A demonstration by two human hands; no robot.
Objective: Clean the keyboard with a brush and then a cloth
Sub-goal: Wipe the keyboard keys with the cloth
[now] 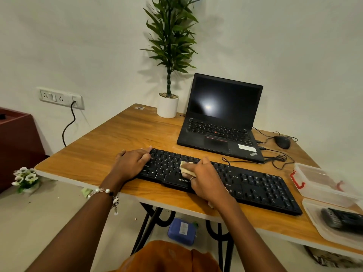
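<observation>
1. Black keyboard (245,183) lying aslant across the lower middle of the frame, on the near part of the wooden table (110,146), left end toward centre, right end toward the lower right.
2. Pale cloth (185,168) bunched on the keys of the left-centre block, pressed down under the right hand (204,178); fingers curled over it, only the cloth's upper-left corner and a sliver near the thumb showing.
3. Grip there: closed around the cloth, holding it against the keys, likely so that pressure reaches the key tops while wiping.
4. Left hand (131,163) laid over the keyboard's left end, fingers straight and spread flat, holding nothing; probably bracing the board so it does not slide under the wiping.
5. Cloth thus just right of the bracing hand, with a few columns of keys bare between the 2 hands.
6. Judged from this: cloth stage under way, the right half of the keyboard probably not yet wiped.
7. Brush (342,220), dark and blurred, lying in a clear tray (322,230) at the lower right edge, apart from both hands; set aside, it seems.
8. A clear plastic box (324,183) with red clips just above that tray.
9. Further out: open laptop (222,122) with dark screen upper right of centre, mouse (282,141) beside it, potted plant (169,55) at top centre.
</observation>
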